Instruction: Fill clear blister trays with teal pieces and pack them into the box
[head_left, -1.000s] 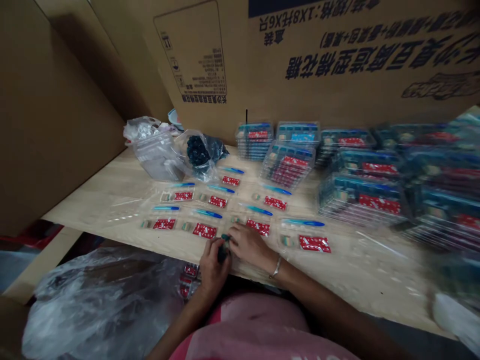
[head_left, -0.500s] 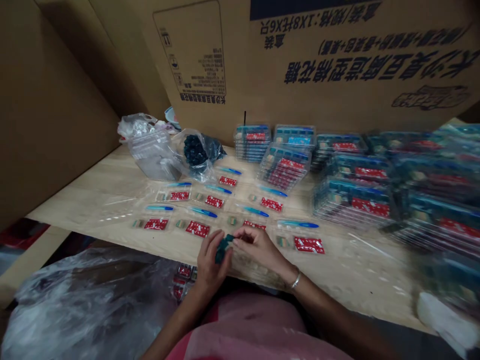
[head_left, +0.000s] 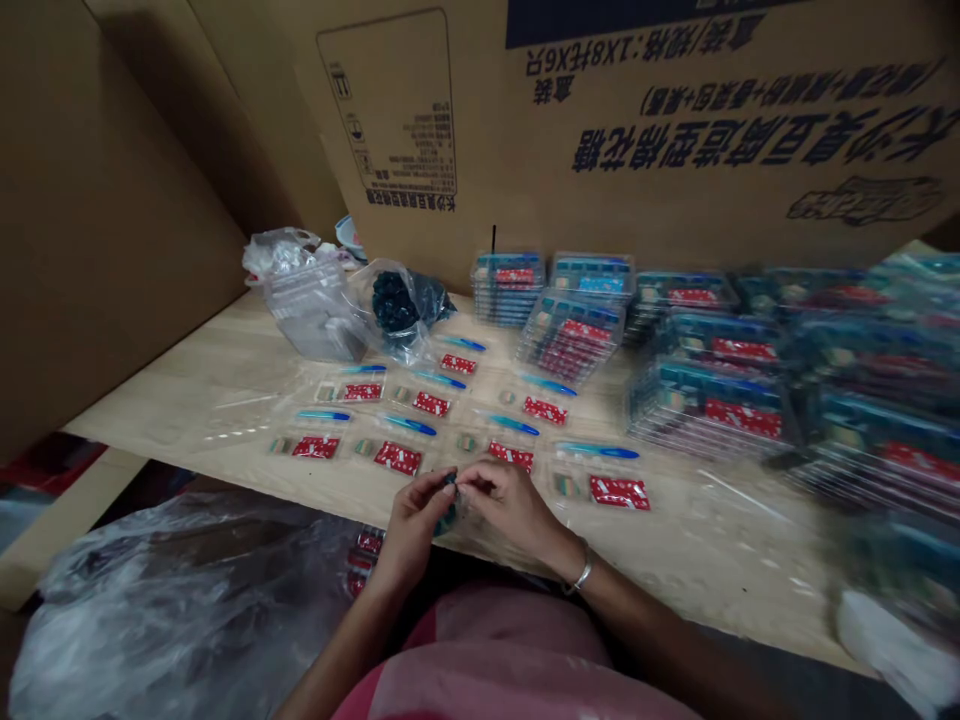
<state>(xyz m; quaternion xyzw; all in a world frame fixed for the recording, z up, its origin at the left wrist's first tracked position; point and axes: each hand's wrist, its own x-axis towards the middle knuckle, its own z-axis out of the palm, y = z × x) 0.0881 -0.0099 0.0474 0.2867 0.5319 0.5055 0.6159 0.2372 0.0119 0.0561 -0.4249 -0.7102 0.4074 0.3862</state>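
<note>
My left hand (head_left: 414,518) is closed at the table's front edge around some small dark teal pieces (head_left: 446,522), too small to name. Just beside it, touching or nearly so, my right hand (head_left: 514,508) has thumb and forefinger pinched together; what they hold is hidden. Beyond the hands lie several clear plastic trays, each with a blue pen-like stick (head_left: 598,451), a red white-dotted packet (head_left: 397,457) and a small striped pale-green piece (head_left: 466,442). A clear bag (head_left: 409,345) of similar dark teal pieces (head_left: 394,300) lies open farther back.
Stacks of filled trays (head_left: 709,405) cover the table's right side, with more stacks (head_left: 508,290) at the back. Empty-looking clear trays (head_left: 319,312) stand at back left. A large cardboard box (head_left: 480,130) walls the rear. Plastic sheeting (head_left: 180,600) hangs below the left edge.
My left hand's fingers have closed over the teal pieces, which show less now. The right fingertips have drawn in close to the left ones. The trays lie as before; the view shifted slightly.
</note>
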